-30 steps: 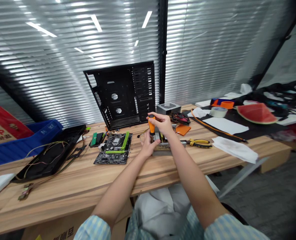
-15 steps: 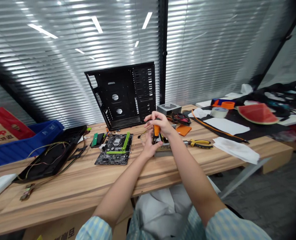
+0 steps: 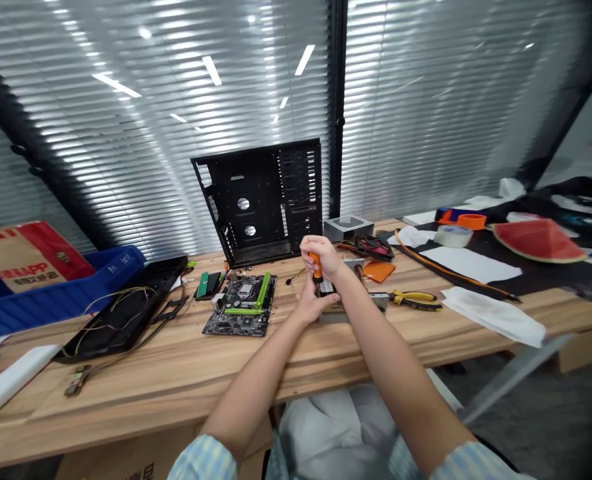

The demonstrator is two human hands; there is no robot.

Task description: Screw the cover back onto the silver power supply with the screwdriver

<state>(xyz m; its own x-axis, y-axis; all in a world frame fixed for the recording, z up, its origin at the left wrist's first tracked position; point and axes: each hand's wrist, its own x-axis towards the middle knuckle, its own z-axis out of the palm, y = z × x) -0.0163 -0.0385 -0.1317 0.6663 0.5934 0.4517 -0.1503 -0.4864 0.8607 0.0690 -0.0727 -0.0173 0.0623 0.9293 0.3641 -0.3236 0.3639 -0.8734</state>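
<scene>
My right hand (image 3: 325, 255) is wrapped round the orange handle of a screwdriver (image 3: 317, 270), which stands nearly upright with its tip pointing down. Below it is a grey metal box (image 3: 336, 315) with a perforated part, lying near the table's front edge. My left hand (image 3: 314, 301) grips the box's left side, its thumb reaching across the near top edge; its other fingers are partly hidden. The screwdriver's tip cannot be seen. My right forearm covers part of the box. Yellow-and-black pliers (image 3: 417, 299) lie just right of the box.
A motherboard (image 3: 241, 303) lies to the left, before an upright black computer case (image 3: 263, 200). Behind my hands stand a grey power supply (image 3: 349, 227) and a fan (image 3: 373, 247). A blue bin (image 3: 111, 273) and black panel (image 3: 126, 313) are far left; tape (image 3: 453, 236) and papers are right.
My view has tilted and turned a little left, so everything sits lower and further right. The fingers of my right hand have closed more tightly round the screwdriver handle.
</scene>
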